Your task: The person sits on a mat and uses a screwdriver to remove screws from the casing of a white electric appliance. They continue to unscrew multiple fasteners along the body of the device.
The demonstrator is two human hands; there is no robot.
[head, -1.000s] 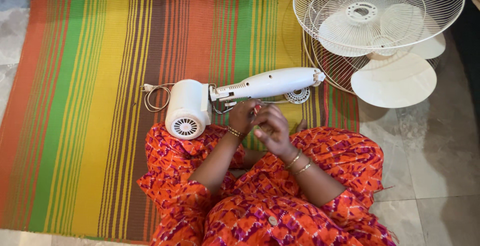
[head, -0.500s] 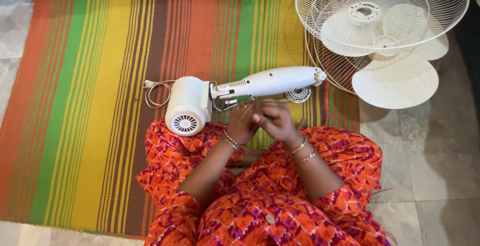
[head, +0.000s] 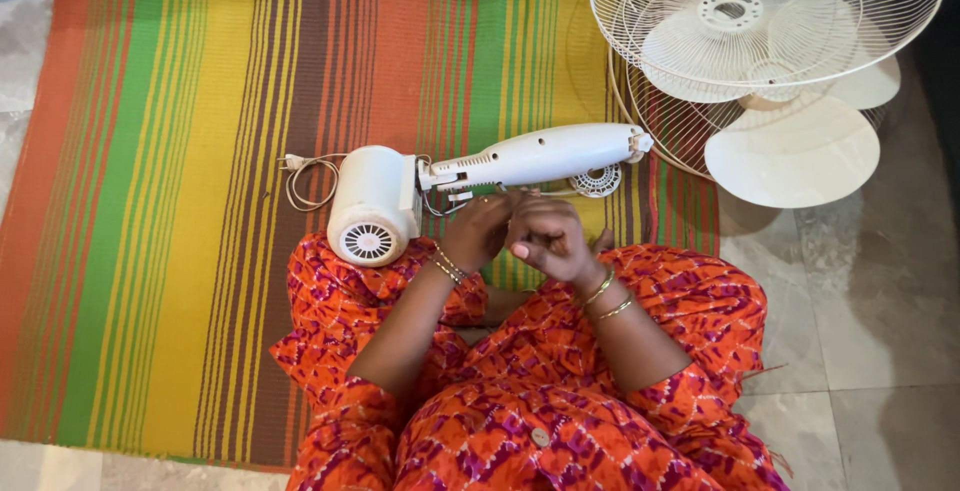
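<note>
Your left hand (head: 478, 233) and right hand (head: 545, 241) meet in front of you, fingers curled in and touching each other, just below the white fan neck (head: 540, 155). Both grips are closed, but whatever sits between the fingers is hidden; you cannot tell from this view what, if anything, they pinch. Bangles show on both wrists.

The fan neck lies flat on the striped mat (head: 180, 151), running left to right, joined at its left end to the round white motor housing (head: 373, 206), whose vented back faces up toward you. A coil of white cord (head: 305, 176) lies just left of the housing. A small round white knob (head: 598, 181) rests on the mat under the neck's right end, near your right hand.

To the upper right, the white wire guard (head: 900, 11) and the fan blades (head: 790, 146) sit half on the mat, half on the tiled floor (head: 880, 351), well apart from your hands.
</note>
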